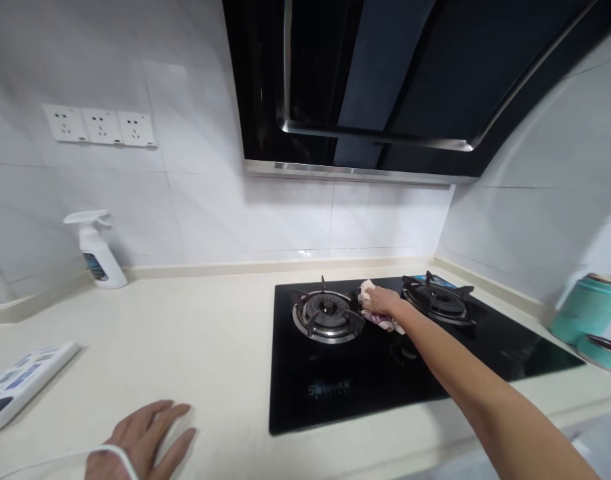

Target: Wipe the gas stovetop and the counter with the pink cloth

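Observation:
My right hand (pixel 380 301) reaches far across the black glass gas hob (pixel 345 390) and is closed on a pale patterned cloth (pixel 383 323), pressing it onto the glass between the left burner (pixel 326 316) and the right burner (pixel 438 299). My left hand (pixel 148 440) lies flat on the cream counter (pixel 195 347) near the front edge, fingers stretched out, holding nothing. A thin white cord crosses its wrist.
A white spray bottle (pixel 96 250) stands at the back left by the tiled wall. A white flat device (pixel 20 387) lies at the left edge. Teal tins (pixel 588 310) sit at the right. A black range hood (pixel 385 87) hangs overhead. Three wall sockets (pixel 100 125) are at upper left.

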A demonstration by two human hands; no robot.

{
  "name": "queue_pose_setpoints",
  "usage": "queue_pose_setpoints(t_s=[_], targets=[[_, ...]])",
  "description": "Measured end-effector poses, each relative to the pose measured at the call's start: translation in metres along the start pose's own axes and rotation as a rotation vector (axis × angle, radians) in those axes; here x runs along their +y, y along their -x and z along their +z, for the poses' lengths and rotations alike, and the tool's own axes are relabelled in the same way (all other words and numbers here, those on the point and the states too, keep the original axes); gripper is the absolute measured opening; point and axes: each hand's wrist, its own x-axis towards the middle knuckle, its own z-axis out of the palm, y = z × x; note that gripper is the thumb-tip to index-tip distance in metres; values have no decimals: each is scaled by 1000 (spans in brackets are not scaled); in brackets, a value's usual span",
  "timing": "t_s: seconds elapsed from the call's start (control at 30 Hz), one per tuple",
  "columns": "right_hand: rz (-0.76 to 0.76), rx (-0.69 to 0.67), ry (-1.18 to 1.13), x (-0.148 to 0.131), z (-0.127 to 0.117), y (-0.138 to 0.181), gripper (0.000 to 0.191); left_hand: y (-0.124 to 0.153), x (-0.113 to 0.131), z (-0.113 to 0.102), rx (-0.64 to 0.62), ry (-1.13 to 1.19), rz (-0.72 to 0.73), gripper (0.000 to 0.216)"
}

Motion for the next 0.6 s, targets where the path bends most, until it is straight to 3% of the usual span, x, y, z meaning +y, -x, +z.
queue_pose_setpoints(t_s=[0.3,0.6], targets=[[-43,43,213,-50,-3,108,43,3,35,-24,-124,-85,4,63],[-91,156,272,-88,-2,195,38,5,38,-25,-94,-100,65,59]])
